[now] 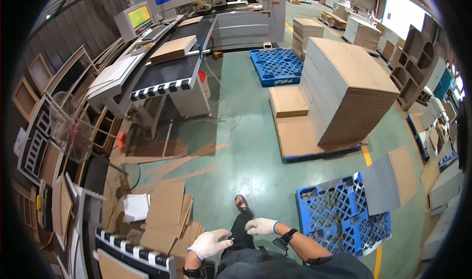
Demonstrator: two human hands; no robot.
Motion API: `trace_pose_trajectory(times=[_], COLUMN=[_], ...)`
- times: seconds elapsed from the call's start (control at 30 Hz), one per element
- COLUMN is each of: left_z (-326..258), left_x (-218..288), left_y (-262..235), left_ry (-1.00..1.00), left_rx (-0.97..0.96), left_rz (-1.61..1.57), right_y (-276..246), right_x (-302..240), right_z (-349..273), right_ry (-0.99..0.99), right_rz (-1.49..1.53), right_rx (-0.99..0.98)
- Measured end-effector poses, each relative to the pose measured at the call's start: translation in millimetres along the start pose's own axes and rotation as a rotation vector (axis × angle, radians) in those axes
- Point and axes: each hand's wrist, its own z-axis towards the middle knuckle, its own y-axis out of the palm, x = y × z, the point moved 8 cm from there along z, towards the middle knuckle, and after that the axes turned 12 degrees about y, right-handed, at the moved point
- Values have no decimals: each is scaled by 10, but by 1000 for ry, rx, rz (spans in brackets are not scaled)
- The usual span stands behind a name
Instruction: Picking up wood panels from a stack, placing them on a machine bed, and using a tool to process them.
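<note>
My left hand [210, 243], in a white knit glove, hovers in front of my body at the lower middle, its fingers loosely bent and a gap showing between thumb and fingertips. Just to its right and a little farther out is my right hand [261, 226], gloved the same way, with loosely curled fingers. I see nothing held in either one. Both are over my dark trousers, and a sandalled foot [244, 205] steps out ahead. Nearest to the left hand lie brown cardboard sheets [164, 205]; right of the right hand is a blue plastic pallet [329, 215].
Ahead on the right, a tall stack of boards [344, 87] stands on a pallet, with another blue pallet [275, 65] behind. A roller-topped machine table [169, 75] and a fan [73, 131] are at left. Loose strips [189, 161] and a hose [226, 116] lie on the floor.
</note>
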Motion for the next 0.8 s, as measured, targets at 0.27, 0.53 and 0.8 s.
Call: trace_pose_trajectory(times=[0.27,0.53,0.8], left_z=[1927,3548,5500], left_x=[-964,-720,-362], left_y=[-1197,-2888,-3491], left_ry=[-182,-109,42], left_rx=[-113,-94,-206], left_rz=[447,575,484], right_y=[-1429,-2402,-3298], right_x=[2493,3236,3471], right_z=[294,47,1267], right_ry=[664,543,597], right_rz=[-214,-595,-202], right_rx=[287,217,3])
